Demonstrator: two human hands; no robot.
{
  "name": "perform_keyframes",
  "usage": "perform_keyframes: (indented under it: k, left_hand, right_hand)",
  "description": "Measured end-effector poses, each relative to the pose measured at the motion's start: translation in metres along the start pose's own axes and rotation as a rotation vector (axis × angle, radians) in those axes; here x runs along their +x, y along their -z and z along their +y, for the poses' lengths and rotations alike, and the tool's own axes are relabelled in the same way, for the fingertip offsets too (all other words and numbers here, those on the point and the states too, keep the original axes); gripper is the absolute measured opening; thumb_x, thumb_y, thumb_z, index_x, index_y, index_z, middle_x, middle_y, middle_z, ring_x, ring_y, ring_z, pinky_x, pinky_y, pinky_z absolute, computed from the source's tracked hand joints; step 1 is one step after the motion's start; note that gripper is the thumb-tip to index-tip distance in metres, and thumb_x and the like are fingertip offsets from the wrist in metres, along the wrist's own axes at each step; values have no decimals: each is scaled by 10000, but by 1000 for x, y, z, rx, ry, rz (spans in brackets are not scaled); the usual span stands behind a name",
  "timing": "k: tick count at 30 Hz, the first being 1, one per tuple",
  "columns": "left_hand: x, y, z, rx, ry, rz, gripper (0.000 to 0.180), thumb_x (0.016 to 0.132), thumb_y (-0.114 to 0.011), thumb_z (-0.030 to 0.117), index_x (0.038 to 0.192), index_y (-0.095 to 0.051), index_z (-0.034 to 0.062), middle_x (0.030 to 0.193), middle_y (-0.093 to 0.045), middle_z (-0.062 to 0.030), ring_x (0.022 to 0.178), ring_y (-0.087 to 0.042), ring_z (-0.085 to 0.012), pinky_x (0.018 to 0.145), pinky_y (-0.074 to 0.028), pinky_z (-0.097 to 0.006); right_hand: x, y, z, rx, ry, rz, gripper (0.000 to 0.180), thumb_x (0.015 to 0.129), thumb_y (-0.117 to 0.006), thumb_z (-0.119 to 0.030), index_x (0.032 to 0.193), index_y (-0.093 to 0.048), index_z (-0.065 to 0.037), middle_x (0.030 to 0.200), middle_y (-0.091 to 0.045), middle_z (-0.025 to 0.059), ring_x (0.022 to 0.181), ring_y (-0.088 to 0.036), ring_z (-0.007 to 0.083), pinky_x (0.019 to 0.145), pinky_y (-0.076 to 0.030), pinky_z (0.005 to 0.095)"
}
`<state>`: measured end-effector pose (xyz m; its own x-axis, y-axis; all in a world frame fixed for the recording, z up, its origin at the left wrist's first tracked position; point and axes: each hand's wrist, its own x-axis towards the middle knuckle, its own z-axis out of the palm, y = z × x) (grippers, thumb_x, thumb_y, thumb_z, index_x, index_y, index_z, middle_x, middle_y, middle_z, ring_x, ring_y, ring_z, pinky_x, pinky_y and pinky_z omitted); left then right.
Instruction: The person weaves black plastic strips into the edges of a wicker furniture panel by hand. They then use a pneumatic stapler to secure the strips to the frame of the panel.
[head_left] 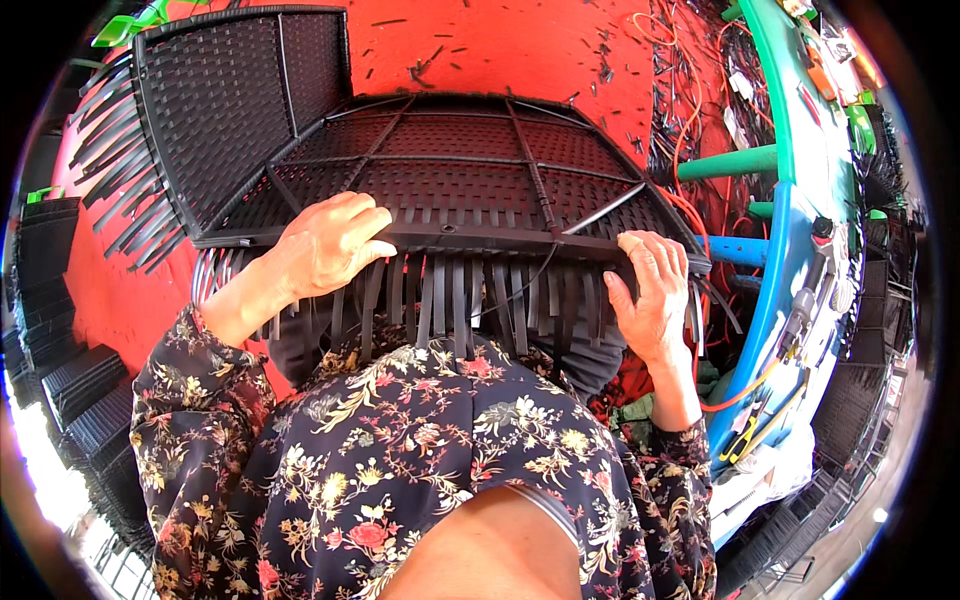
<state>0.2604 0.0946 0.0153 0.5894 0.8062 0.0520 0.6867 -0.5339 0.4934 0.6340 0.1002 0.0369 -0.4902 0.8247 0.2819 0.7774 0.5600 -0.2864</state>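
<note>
The black woven frame (480,241) lies before the person, loose strips (460,300) hanging from its near edge. The left hand (335,235) grasps this edge left of centre, the right hand (655,292) near its right corner. Any print on the dark tool (803,300) is unreadably small.

The left forearm (245,300) slants inward to the left grip (340,238), its fingers bent and thumb pointing right, while the right forearm (674,392) rises more steeply to the right grip (655,298), its fingers curved, thumb spread apart.
</note>
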Motion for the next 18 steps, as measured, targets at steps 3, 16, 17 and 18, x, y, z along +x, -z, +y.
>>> perform_keyframes:
  k: [3, 16, 17, 18]
  left_hand:
    - [-2, -1, 0, 0, 10, -3, 284, 824, -653, 251, 969, -555, 27, 818, -526, -112, 796, -545, -310, 682, -469, -408]
    - [-5, 0, 4, 24, -7, 37, 355, 724, -727, 164, 980, -572, -29, 831, -551, -154, 763, -554, -335, 650, -469, -405]
    - [-5, 0, 5, 20, -16, 56, 354, 721, -727, 165, 972, -571, -30, 826, -550, -152, 758, -553, -334, 647, -469, -402]
    - [-5, 0, 6, 26, -11, 56, 334, 739, -714, 186, 964, -566, -12, 820, -540, -139, 767, -550, -324, 652, -468, -401]
  right_hand:
    - [0, 0, -3, -4, -13, -2, 385, 686, -694, -96, 1043, -573, -19, 1020, -594, 117, 1005, -540, 315, 909, -382, 430]
    - [-2, -5, -6, 8, -37, 13, 392, 679, -698, -110, 1042, -571, -33, 1032, -583, 114, 1019, -532, 316, 934, -366, 453]
    - [-2, -5, -6, 8, -41, 13, 392, 680, -697, -111, 1043, -571, -34, 1034, -582, 114, 1020, -531, 317, 936, -364, 455]
    - [-2, -4, -6, 7, -45, 13, 392, 680, -696, -113, 1043, -571, -35, 1037, -581, 114, 1022, -530, 318, 938, -363, 457]
